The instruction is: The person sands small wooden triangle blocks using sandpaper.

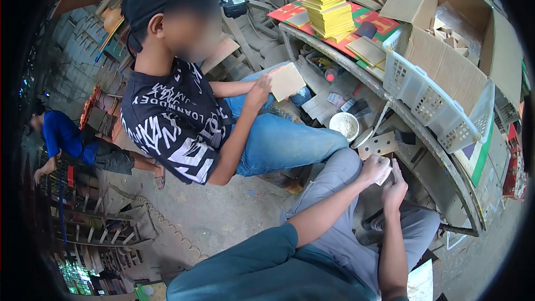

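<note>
Both of my hands are close together above my grey-trousered lap. My left hand is closed around a small whitish piece, whose kind I cannot make out. Just to its right, my right hand has its fingers raised against that piece. A thin brownish edge shows between the fingertips. Whether the right hand grips it is too small to tell. Near my hands stand a white bowl of pale paste or powder and a board with dark holes.
A co-worker sits at left, holding a flat wooden square. The bench carries a stack of yellow blocks, a white plastic basket and a cardboard box of wooden pieces. Another person bends at far left.
</note>
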`<state>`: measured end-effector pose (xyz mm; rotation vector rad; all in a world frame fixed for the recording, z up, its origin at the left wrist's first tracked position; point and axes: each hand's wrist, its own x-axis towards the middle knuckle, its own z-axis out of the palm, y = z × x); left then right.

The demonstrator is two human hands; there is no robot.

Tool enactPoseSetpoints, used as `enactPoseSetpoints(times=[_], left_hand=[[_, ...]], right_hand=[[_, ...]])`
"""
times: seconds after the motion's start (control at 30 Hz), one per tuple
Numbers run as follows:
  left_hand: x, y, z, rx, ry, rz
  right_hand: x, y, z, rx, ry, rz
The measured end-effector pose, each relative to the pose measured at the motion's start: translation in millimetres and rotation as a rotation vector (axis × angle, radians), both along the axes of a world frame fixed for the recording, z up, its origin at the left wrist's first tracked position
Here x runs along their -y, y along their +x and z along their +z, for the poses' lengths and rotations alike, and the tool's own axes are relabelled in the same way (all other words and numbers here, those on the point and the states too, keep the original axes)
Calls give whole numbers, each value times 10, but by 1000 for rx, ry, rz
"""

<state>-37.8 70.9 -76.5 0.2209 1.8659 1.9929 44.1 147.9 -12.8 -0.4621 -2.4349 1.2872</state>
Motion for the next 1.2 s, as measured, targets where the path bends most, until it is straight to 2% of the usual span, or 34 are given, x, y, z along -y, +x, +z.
enactPoseSetpoints(times=[0.13, 0.27, 0.37, 0.4, 0.5, 0.53, 0.57, 0.63, 0.67, 0.77, 0.83, 0.9, 0.97, 1.03, 1.07, 1.1, 1.17, 1.2], left_hand=[[-6, -47, 11, -50, -150, 174], [0, -3, -32, -29, -130, 193], [4, -27, -19, -82, -9, 75], [5, -42, -73, -92, -111, 105], [23, -32, 58, -157, -150, 187], [72, -59, 55, -165, -110, 67], [94, -27, 50, -155, -110, 57], [87, 19, 214, -58, 115, -7], [-6, -12, 2, -175, 257, 72], [101, -47, 141, 6, 85, -3], [20, -56, 89, -27, 96, 35], [23, -42, 63, -19, -213, -127], [-41, 10, -91, -25, -282, -77], [-97, 10, -297, 17, -263, 18], [-153, -8, -535, -83, -305, 101], [-106, -9, -381, -83, -307, 107], [-10, -4, 120, 316, -17, 75], [-20, -5, 101, 389, 129, 40]], right_hand=[[205, 79, 158, -100, 87, 44], [128, 41, 43, -100, 80, 41], [-18, -35, -8, -50, 67, 33], [66, 9, 45, -99, 66, 53], [225, 61, 168, -175, 107, 82], [183, 30, 158, -205, 134, 77], [129, 15, 135, -231, 160, 68], [-129, -98, 9, -79, 183, 23], [-222, -107, -48, -85, 156, -19], [-190, -90, 190, -137, 73, -106], [-147, -35, 335, -165, 28, -135], [-155, -2, 384, -320, -152, -100], [-197, 0, 371, -379, -246, -146], [-292, -39, 330, -436, -196, -155], [-301, -54, 354, -434, -208, -167], [-342, -89, 298, -460, -192, -188], [-429, -124, 161, -421, -321, -194], [-442, -167, 190, -420, -321, -187]])
